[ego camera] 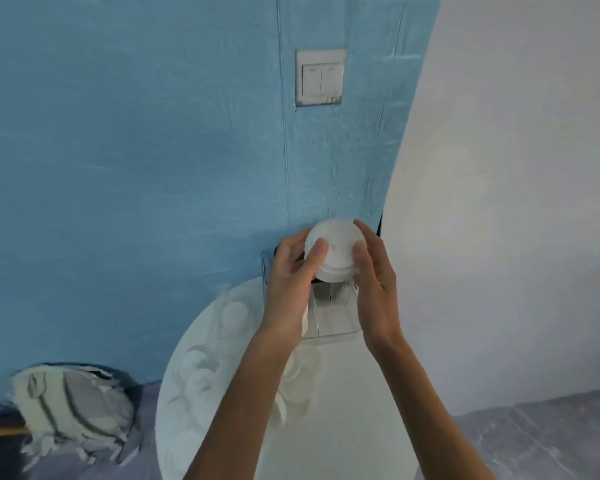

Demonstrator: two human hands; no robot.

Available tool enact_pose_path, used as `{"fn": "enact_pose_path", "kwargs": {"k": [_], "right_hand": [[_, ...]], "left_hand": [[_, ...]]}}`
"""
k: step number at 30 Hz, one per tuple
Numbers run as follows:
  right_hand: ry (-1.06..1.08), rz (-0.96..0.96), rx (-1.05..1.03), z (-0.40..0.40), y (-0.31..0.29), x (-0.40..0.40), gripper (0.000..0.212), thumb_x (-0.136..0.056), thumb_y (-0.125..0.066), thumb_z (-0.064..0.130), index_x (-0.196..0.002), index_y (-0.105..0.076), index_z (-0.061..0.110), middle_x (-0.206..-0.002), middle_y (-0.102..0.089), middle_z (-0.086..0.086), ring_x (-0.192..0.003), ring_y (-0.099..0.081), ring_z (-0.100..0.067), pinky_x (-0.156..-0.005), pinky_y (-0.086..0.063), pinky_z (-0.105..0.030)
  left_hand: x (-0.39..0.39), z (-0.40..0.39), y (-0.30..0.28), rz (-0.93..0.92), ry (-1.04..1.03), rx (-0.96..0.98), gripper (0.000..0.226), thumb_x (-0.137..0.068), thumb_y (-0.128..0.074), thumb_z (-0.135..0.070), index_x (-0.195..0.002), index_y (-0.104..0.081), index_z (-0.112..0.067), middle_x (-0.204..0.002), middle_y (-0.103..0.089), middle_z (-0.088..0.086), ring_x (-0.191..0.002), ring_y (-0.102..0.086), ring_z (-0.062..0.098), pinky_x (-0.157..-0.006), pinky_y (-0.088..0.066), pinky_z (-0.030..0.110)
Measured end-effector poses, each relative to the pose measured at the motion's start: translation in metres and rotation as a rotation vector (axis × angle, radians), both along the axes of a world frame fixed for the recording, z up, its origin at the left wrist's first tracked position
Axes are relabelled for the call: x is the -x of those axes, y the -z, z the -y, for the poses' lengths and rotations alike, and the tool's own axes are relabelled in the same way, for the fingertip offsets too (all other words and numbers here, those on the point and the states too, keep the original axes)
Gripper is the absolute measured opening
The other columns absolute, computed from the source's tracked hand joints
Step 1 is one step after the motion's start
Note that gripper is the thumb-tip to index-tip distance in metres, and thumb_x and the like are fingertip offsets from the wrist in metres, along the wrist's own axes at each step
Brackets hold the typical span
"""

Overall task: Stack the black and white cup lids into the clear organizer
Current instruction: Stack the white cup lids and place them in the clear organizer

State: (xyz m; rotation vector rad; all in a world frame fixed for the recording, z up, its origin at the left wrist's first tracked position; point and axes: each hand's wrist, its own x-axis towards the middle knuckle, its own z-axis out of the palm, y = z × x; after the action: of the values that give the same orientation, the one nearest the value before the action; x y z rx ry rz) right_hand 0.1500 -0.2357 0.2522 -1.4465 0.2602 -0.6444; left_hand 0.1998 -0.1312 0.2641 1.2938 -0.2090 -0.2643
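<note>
- While both hands close around it, the short stack of round white plastic cup lids (333,249) hangs just above the clear plastic organizer (333,318), its flat top tipped up towards the camera and its stacking axis leaning down into the organizer's open top.
- Left hand (291,282) grips the stack's left side, thumb curled over the top face; right hand (374,271) grips the right side, fingers curled round the far rim.
- Below the stack, the organizer stands at the far edge of a round white table (343,410), against the blue textured wall (136,168).
- Loose white lids (201,375) lie on the table, nearer than the organizer and to its left; motion blur smears them, so I cannot count them.
- Above the organizer, a white double wall switch (321,77) sits on the blue wall.
- Left of the table and lower, a crumpled striped cloth (70,410) lies on the floor.
- Hands and forearms hide much of the organizer; something dark shows just beneath the stack, but I cannot tell what it is.
</note>
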Motion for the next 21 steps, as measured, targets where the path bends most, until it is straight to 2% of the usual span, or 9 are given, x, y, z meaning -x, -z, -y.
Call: {"fn": "enact_pose_path", "kwargs": {"k": [2,4,7,9,12,15,18,21], "right_hand": [[-0.009,-0.048,0.018,0.004,-0.014,-0.005,0.034,-0.109,-0.043,0.027,-0.142,-0.052,0.029,-0.135,-0.061,0.016,-0.126,-0.056,-0.002,-0.109,-0.046,-0.031],[-0.020,-0.100,0.030,0.009,-0.019,-0.009,0.035,-0.109,-0.043,0.028,-0.143,-0.052,0.027,-0.136,-0.061,0.012,-0.124,-0.057,-0.003,-0.108,-0.047,-0.030],[-0.027,-0.185,0.028,0.016,-0.011,-0.016,0.035,-0.108,-0.045,0.031,-0.143,-0.052,0.027,-0.133,-0.062,0.011,-0.122,-0.058,-0.006,-0.098,-0.052,-0.026],[-0.030,-0.228,0.023,0.020,0.001,-0.020,0.036,-0.108,-0.045,0.030,-0.143,-0.051,0.025,-0.133,-0.062,0.009,-0.122,-0.059,-0.009,-0.094,-0.052,-0.024],[-0.013,-0.277,0.016,0.031,0.026,-0.027,0.036,-0.108,-0.046,0.026,-0.143,-0.052,0.022,-0.135,-0.062,0.008,-0.124,-0.058,-0.007,-0.104,-0.048,-0.028],[-0.014,-0.380,0.041,0.043,0.057,-0.033,0.038,-0.108,-0.047,0.028,-0.145,-0.052,0.022,-0.138,-0.060,0.010,-0.127,-0.056,-0.005,-0.111,-0.045,-0.035],[-0.009,-0.461,0.063,0.048,0.089,-0.035,0.045,-0.105,-0.049,0.039,-0.147,-0.050,0.025,-0.143,-0.058,0.007,-0.129,-0.056,-0.011,-0.111,-0.046,-0.043],[0.017,-0.512,0.038,0.051,0.113,-0.037,0.035,-0.106,-0.051,0.033,-0.141,-0.054,0.029,-0.134,-0.062,0.011,-0.124,-0.060,-0.014,-0.107,-0.050,-0.043]], "left_hand": [[-0.009,0.001,-0.014,-0.030,0.017,-0.023,0.040,-0.089,-0.073,-0.034,-0.126,-0.065,-0.021,-0.124,-0.072,0.000,-0.118,-0.067,0.018,-0.098,-0.056,0.036],[-0.016,0.002,-0.017,-0.074,0.032,-0.040,0.032,-0.094,-0.072,-0.026,-0.125,-0.068,-0.023,-0.122,-0.072,-0.002,-0.117,-0.067,0.017,-0.090,-0.058,0.029],[-0.026,0.007,-0.007,-0.116,0.040,-0.096,0.027,-0.096,-0.070,-0.027,-0.123,-0.070,-0.026,-0.118,-0.073,-0.003,-0.113,-0.068,0.014,-0.088,-0.058,0.027],[-0.034,0.014,0.008,-0.108,0.019,-0.150,0.029,-0.097,-0.070,-0.029,-0.125,-0.069,-0.028,-0.116,-0.073,-0.006,-0.111,-0.067,0.012,-0.095,-0.058,0.032],[-0.040,0.029,0.034,-0.088,-0.003,-0.254,0.036,-0.098,-0.067,-0.033,-0.134,-0.064,-0.028,-0.121,-0.071,-0.005,-0.114,-0.066,0.013,-0.097,-0.056,0.033],[-0.039,0.041,0.063,-0.025,-0.024,-0.449,0.046,-0.099,-0.059,-0.046,-0.142,-0.058,-0.030,-0.131,-0.069,-0.002,-0.117,-0.064,0.013,-0.102,-0.052,0.033],[-0.036,0.048,0.089,-0.003,-0.033,-0.589,0.043,-0.105,-0.051,-0.041,-0.146,-0.055,-0.028,-0.138,-0.065,0.000,-0.126,-0.060,0.018,-0.101,-0.045,0.027],[-0.037,0.056,0.112,-0.044,-0.030,-0.634,0.042,-0.107,-0.048,-0.038,-0.146,-0.055,-0.026,-0.144,-0.061,0.001,-0.131,-0.057,0.020,-0.103,-0.044,0.027]]}}
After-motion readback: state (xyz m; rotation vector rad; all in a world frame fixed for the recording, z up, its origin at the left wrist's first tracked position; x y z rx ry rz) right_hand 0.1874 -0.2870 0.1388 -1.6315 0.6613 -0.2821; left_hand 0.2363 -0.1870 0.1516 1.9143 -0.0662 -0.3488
